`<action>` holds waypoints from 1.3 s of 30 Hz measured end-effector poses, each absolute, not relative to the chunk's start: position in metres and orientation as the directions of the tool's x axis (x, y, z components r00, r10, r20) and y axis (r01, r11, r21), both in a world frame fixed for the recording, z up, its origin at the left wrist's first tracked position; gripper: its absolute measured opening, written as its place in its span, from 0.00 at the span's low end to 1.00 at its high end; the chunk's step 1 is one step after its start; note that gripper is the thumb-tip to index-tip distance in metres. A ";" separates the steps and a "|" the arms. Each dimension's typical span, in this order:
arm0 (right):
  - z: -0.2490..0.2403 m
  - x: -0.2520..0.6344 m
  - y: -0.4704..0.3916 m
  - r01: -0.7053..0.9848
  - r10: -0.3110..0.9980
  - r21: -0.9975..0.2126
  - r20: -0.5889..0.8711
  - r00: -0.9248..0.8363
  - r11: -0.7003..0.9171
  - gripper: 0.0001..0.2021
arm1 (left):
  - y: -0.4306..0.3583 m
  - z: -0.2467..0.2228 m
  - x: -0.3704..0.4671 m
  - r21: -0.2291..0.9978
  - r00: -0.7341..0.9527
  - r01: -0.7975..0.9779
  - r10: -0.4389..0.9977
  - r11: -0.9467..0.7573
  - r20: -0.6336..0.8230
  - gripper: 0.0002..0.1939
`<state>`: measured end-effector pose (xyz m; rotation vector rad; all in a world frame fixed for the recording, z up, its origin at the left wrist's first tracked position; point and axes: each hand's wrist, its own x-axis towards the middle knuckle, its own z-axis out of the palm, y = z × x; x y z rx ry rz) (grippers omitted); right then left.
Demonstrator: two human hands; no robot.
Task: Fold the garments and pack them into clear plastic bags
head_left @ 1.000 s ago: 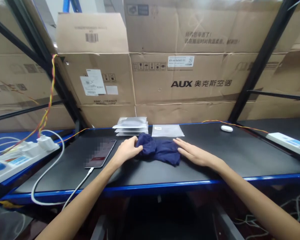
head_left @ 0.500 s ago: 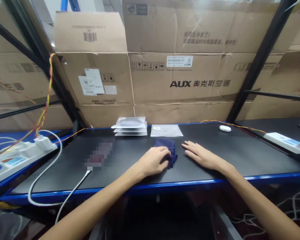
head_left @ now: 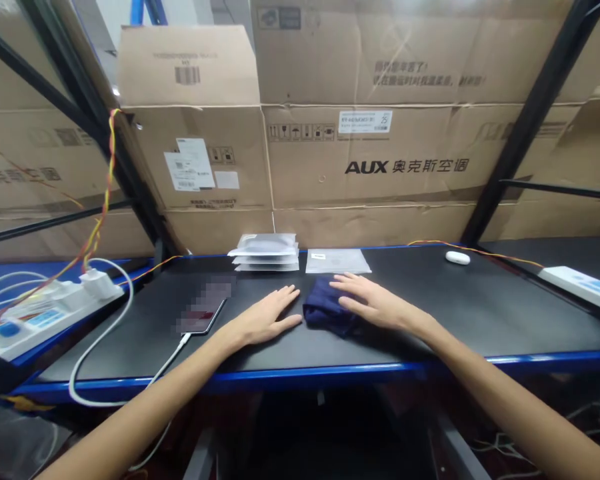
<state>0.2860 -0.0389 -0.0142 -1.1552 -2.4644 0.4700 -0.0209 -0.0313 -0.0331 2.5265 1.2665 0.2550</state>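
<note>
A dark blue folded cloth (head_left: pixel 325 308) lies bunched on the black tabletop (head_left: pixel 260 283), in front of me. My right hand (head_left: pixel 373 300) rests over the cloth's right side, palm down with fingers extended. Just left of the cloth, my left hand (head_left: pixel 270 317) lies on the tabletop, fingers stretched and thumb apart, holding nothing. A small gap separates its thumb from the cloth. Part of the cloth is hidden under my right hand.
Behind the cloth are a stack of clear packets (head_left: pixel 266 253) and a single flat packet (head_left: pixel 338 261). A phone (head_left: pixel 207 317) on a white cable lies at left. Power strips (head_left: pixel 55 310) sit at both sides; a white case (head_left: pixel 457 258) lies at back right. Cardboard (head_left: pixel 405 190) stands behind.
My left hand has let go of the cloth and moved left. My right hand has moved left onto the cloth, which now looks more spread out.
</note>
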 end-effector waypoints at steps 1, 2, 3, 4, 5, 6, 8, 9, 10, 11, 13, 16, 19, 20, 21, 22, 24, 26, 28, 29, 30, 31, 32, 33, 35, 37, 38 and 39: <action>-0.012 0.279 -0.036 0.647 0.760 -0.442 0.139 -0.634 0.621 0.31 | -0.030 -0.035 -0.023 0.327 0.594 0.757 0.805 -0.565 0.015 0.38; -0.012 0.273 -0.032 0.637 0.736 -0.438 0.087 -0.672 0.634 0.33 | -0.028 -0.036 -0.024 0.313 0.597 0.759 0.802 -0.571 0.015 0.38; -0.011 0.269 -0.028 0.629 0.712 -0.435 0.040 -0.701 0.645 0.35 | -0.027 -0.037 -0.024 0.301 0.604 0.757 0.797 -0.580 0.019 0.38; -0.011 0.267 -0.024 0.620 0.689 -0.432 0.005 -0.725 0.655 0.36 | -0.025 -0.037 -0.023 0.291 0.610 0.754 0.792 -0.589 0.022 0.38; -0.012 0.266 -0.020 0.610 0.668 -0.428 -0.020 -0.744 0.667 0.37 | -0.024 -0.037 -0.022 0.282 0.613 0.754 0.790 -0.593 0.022 0.38; -0.013 0.266 -0.016 0.601 0.650 -0.423 -0.035 -0.759 0.678 0.37 | -0.022 -0.037 -0.020 0.277 0.615 0.754 0.789 -0.595 0.022 0.39; -0.016 0.269 -0.011 0.589 0.630 -0.405 -0.040 -0.775 0.699 0.36 | -0.018 -0.038 -0.017 0.277 0.618 0.751 0.785 -0.599 0.022 0.39; -0.018 0.272 -0.009 0.584 0.624 -0.395 -0.033 -0.781 0.709 0.36 | -0.015 -0.038 -0.016 0.280 0.622 0.747 0.782 -0.603 0.025 0.39; -0.020 0.274 -0.009 0.578 0.622 -0.388 -0.018 -0.783 0.718 0.35 | -0.012 -0.039 -0.015 0.284 0.627 0.741 0.778 -0.608 0.030 0.39; -0.022 0.277 -0.009 0.573 0.622 -0.384 0.002 -0.783 0.724 0.34 | -0.009 -0.040 -0.014 0.287 0.631 0.736 0.775 -0.613 0.037 0.38; -0.025 0.281 -0.010 0.565 0.626 -0.384 0.044 -0.779 0.730 0.33 | 0.000 -0.043 -0.011 0.293 0.634 0.729 0.772 -0.618 0.050 0.36; -0.027 0.287 -0.012 0.573 0.641 -0.399 0.049 -0.766 0.716 0.31 | 0.019 -0.048 -0.003 0.300 0.649 0.710 0.758 -0.637 0.072 0.33; -0.023 0.291 -0.012 0.590 0.646 -0.418 -0.008 -0.763 0.691 0.30 | 0.037 -0.051 0.006 0.297 0.671 0.681 0.733 -0.670 0.113 0.31; -0.022 0.292 -0.012 0.594 0.648 -0.424 -0.022 -0.761 0.684 0.31 | 0.042 -0.052 0.009 0.295 0.677 0.670 0.724 -0.682 0.136 0.30; -0.020 0.292 -0.011 0.599 0.651 -0.428 -0.030 -0.758 0.677 0.31 | 0.045 -0.053 0.011 0.291 0.682 0.657 0.712 -0.696 0.163 0.29; -0.019 0.293 -0.011 0.603 0.656 -0.431 -0.034 -0.754 0.672 0.32 | 0.047 -0.052 0.013 0.283 0.688 0.642 0.698 -0.713 0.198 0.29; -0.018 0.293 -0.010 0.606 0.662 -0.437 -0.032 -0.749 0.665 0.34 | 0.047 -0.051 0.016 0.262 0.694 0.615 0.668 -0.744 0.268 0.28; -0.018 0.293 -0.009 0.604 0.664 -0.447 -0.029 -0.747 0.660 0.38 | 0.045 -0.049 0.016 0.242 0.685 0.609 0.655 -0.755 0.319 0.26; -0.018 0.294 -0.009 0.600 0.665 -0.463 -0.031 -0.746 0.652 0.41 | 0.043 -0.048 0.016 0.228 0.664 0.624 0.661 -0.747 0.350 0.24; -0.018 0.294 -0.010 0.601 0.669 -0.470 -0.031 -0.743 0.646 0.41 | 0.043 -0.047 0.016 0.221 0.653 0.633 0.665 -0.742 0.363 0.23; -0.018 0.295 -0.011 0.604 0.673 -0.473 -0.031 -0.739 0.641 0.42 | 0.043 -0.047 0.016 0.215 0.642 0.640 0.668 -0.737 0.377 0.21; -0.019 0.296 -0.011 0.607 0.680 -0.474 -0.023 -0.733 0.638 0.42 | 0.044 -0.047 0.015 0.214 0.630 0.645 0.669 -0.733 0.393 0.19; -0.019 0.298 -0.012 0.607 0.686 -0.471 -0.006 -0.727 0.640 0.42 | 0.046 -0.047 0.014 0.218 0.620 0.647 0.670 -0.731 0.409 0.17; -0.020 0.299 -0.012 0.606 0.692 -0.467 0.018 -0.722 0.644 0.43 | 0.047 -0.048 0.014 0.226 0.612 0.645 0.670 -0.730 0.420 0.16; -0.021 0.302 -0.012 0.590 0.692 -0.457 0.082 -0.717 0.665 0.42 | 0.050 -0.048 0.012 0.251 0.605 0.634 0.672 -0.731 0.428 0.13; -0.022 0.305 -0.010 0.561 0.678 -0.455 0.141 -0.722 0.692 0.39 | 0.052 -0.047 0.011 0.277 0.601 0.625 0.677 -0.730 0.425 0.11; -0.021 0.306 -0.009 0.548 0.672 -0.458 0.162 -0.722 0.700 0.38 | 0.053 -0.046 0.011 0.288 0.598 0.622 0.680 -0.728 0.425 0.10; -0.021 0.306 -0.008 0.539 0.670 -0.464 0.179 -0.720 0.703 0.37 | 0.053 -0.046 0.011 0.296 0.595 0.620 0.682 -0.726 0.426 0.09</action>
